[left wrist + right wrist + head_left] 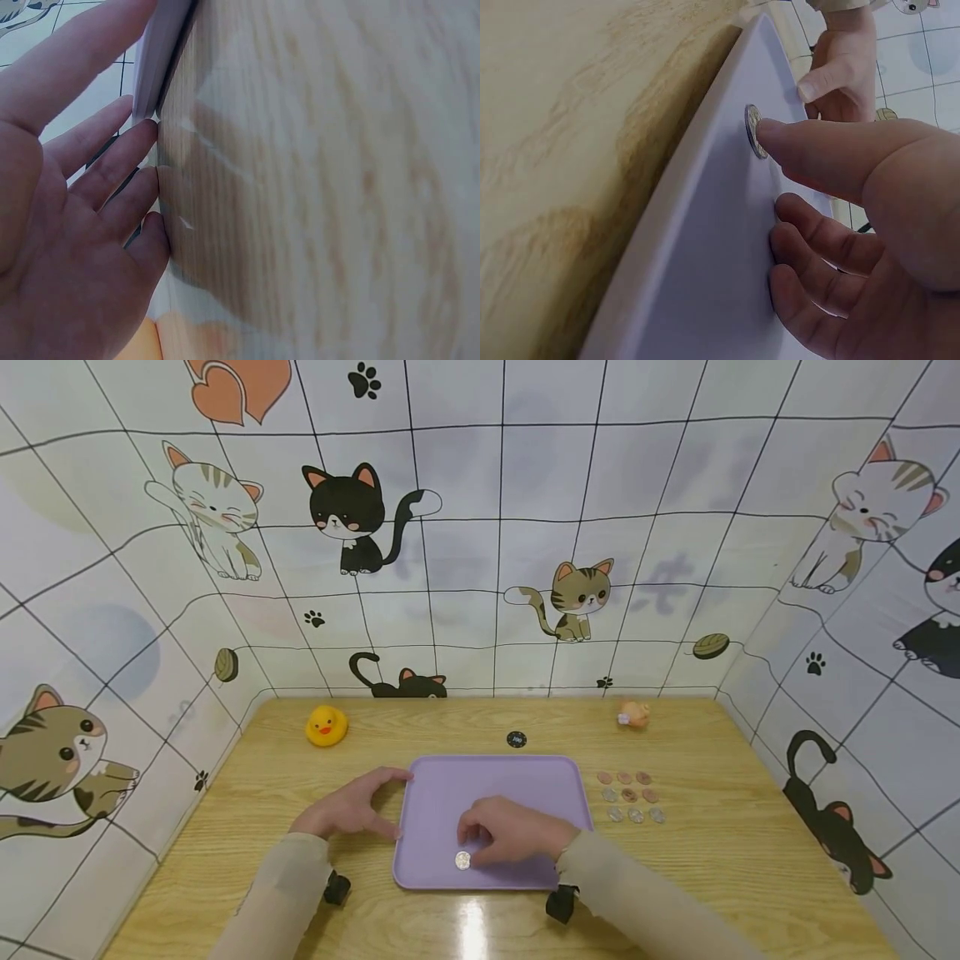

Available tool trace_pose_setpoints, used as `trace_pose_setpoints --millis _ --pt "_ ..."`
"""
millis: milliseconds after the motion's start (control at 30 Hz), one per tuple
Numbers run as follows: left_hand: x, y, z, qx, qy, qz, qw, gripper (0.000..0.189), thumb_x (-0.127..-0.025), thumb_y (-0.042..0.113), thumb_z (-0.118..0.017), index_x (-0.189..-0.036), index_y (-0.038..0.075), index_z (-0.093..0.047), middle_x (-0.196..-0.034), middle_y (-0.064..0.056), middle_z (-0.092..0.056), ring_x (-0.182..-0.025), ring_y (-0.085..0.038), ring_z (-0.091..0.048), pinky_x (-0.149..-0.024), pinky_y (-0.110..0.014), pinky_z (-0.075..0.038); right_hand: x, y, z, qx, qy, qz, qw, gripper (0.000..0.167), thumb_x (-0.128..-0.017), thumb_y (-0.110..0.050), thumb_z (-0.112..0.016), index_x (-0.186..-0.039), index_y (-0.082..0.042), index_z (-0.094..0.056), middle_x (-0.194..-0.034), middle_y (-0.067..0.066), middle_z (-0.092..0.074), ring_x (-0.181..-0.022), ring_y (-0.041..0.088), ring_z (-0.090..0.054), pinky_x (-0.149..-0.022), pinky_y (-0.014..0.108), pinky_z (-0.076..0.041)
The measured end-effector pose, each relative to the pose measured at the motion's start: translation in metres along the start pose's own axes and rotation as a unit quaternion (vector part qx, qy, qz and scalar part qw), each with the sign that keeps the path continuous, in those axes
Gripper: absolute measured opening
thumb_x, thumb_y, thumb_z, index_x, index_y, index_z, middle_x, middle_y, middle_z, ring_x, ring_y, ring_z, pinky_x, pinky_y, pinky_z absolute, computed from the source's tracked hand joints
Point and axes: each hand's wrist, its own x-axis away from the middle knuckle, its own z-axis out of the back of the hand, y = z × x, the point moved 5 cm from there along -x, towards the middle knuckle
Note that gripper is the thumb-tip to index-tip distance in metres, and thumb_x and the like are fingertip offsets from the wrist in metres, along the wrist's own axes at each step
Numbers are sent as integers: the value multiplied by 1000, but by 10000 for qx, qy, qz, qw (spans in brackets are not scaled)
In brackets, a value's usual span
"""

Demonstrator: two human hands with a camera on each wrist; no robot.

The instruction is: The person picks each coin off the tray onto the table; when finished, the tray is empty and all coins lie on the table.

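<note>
A lilac tray [517, 785] lies on the wooden table. My left hand [352, 806] rests at its left edge, thumb and index finger spread against the rim. In the left wrist view, the other fingers of the left hand [82, 217] touch the tabletop. Over the tray, the thumb of my right hand [510, 831] touches a silver-coloured coin [462, 860] near the front edge. In the right wrist view, the coin [755, 131] lies against the tray surface under the thumb tip, and the right hand's [870, 225] other fingers bend loosely, apart from the coin.
Right of the tray, several copper and silver coins [629, 795] lie in rows. Behind it is a black chip [516, 739]. A yellow rubber duck [326, 727] sits at back left, a small pinkish-orange figurine [634, 714] at back right. Cat-patterned walls [465, 552] enclose the table.
</note>
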Motion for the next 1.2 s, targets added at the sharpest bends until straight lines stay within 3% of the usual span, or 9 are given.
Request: trace_pose_setpoints --millis 300,667,933,1200 --pt "-2 -2 -1 59 -6 104 9999 93 -70 29 -99 -152 27 -53 -167 -7 -39 -156 -38 -27 -126 -67 -17 -6 -7 -6 430 -8 -10 9991 15 -88 -20 -85 -98 -21 -74 -92 -10 -60 -83 3 -53 -77 16 -46" --pt "-4 -3 0 96 -15 36 9999 94 -70 31 -99 -151 27 -54 -166 -7 -40 -156 -38 -27 -126 -68 -16 -9 -14 -8 753 -193 -146 9969 21 -87 -16 -83 -104 -24 -74 -98 -10 -63 -92 2 -57 -84 18 -49" --pt "-5 -5 0 148 -51 -23 9999 94 -70 29 -99 -152 26 -53 -166 -8 -39 -156 -40 -26 -125 -69 -15 -11 -15 -12 894 -292 -358 9949 20 -84 -14 -80 -99 -24 -72 -89 -15 -53 -82 0 -49 -74 17 -46" --pt "-4 -5 -1 228 -43 -169 9996 94 -70 23 -99 -152 22 -53 -164 -10 -42 -155 -40 -27 -126 -68 -14 -13 -15 -14 1117 -415 -244 9926 15 -85 -15 -78 -96 -22 -70 -88 -14 -52 -80 0 -47 -72 15 -44"
